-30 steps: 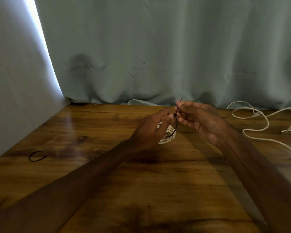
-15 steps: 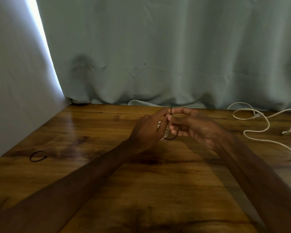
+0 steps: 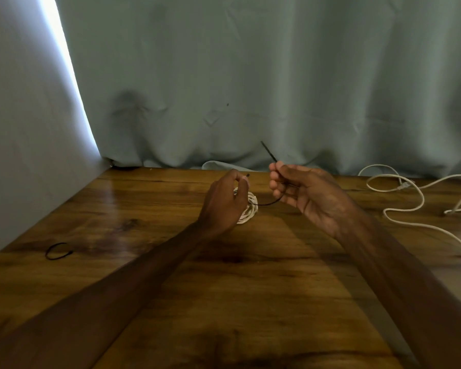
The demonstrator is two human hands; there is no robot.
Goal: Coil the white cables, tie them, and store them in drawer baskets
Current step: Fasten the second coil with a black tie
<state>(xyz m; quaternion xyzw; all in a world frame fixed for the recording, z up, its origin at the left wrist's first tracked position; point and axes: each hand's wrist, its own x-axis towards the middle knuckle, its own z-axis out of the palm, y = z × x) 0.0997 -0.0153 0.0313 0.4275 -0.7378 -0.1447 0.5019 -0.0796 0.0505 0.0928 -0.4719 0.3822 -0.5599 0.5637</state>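
Observation:
A small coil of white cable (image 3: 250, 209) sits on the wooden table, partly hidden behind my left hand (image 3: 225, 201), which holds it and pinches one end of a thin black tie (image 3: 268, 204). The tie runs under the coil's right side to my right hand (image 3: 306, 195), which grips it. The tie's free end sticks up above my right fingers toward the curtain.
A loose white cable (image 3: 407, 206) with a plug lies spread over the table's right side. A black looped tie (image 3: 57, 251) lies near the left edge. A grey-green curtain (image 3: 250, 89) hangs behind the table (image 3: 224, 302), with a bright gap at the left.
My hands were together over the coil. My right hand has pulled away to the right, drawing the black tie out, and its free end now points up.

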